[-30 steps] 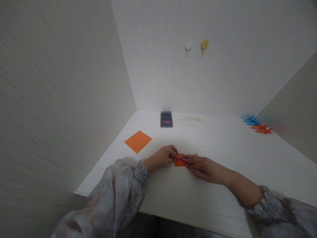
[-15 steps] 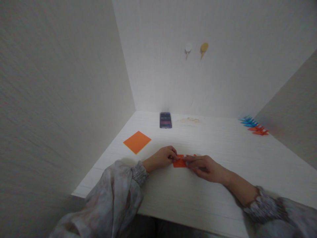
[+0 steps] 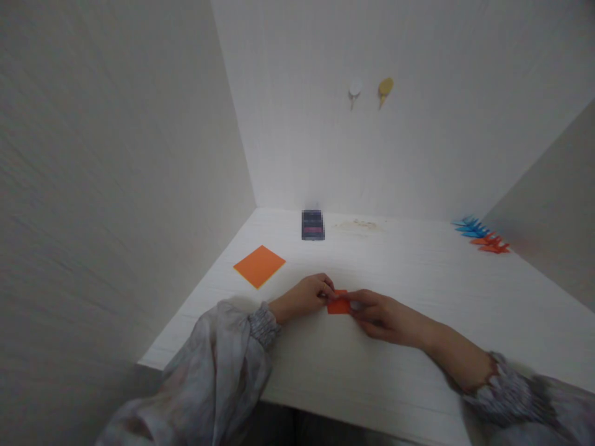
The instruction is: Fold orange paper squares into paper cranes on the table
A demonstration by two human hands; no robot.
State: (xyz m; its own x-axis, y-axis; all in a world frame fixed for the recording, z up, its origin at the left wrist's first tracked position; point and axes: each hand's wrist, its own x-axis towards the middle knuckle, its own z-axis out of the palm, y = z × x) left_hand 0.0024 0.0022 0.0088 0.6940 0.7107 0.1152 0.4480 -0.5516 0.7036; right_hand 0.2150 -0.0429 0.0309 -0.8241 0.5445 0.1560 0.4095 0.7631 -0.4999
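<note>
A small folded piece of orange origami paper (image 3: 339, 306) lies on the white table between my hands. My left hand (image 3: 312, 294) is closed, with its thumb and fingertips on the paper's left edge. From the other side, my right hand (image 3: 379, 313) takes the right edge between thumb and fingers. Its index finger reaches over the paper's upper part, and these fingertips cover some of the folds. Beyond my left wrist, a flat orange paper square (image 3: 259, 267) rests on the table.
A dark, blurred rectangular item (image 3: 313, 225) lies by the back wall. Blue folded paper figures (image 3: 473, 227) and orange folded paper figures (image 3: 493, 243) line the far right corner. A white hook (image 3: 355, 88) and a yellow hook (image 3: 385, 88) are on the back wall.
My right fingers have shifted on the folded paper. The bit of orange that stuck out above the right hand no longer shows. My left hand keeps its hold, and the view has moved slightly.
</note>
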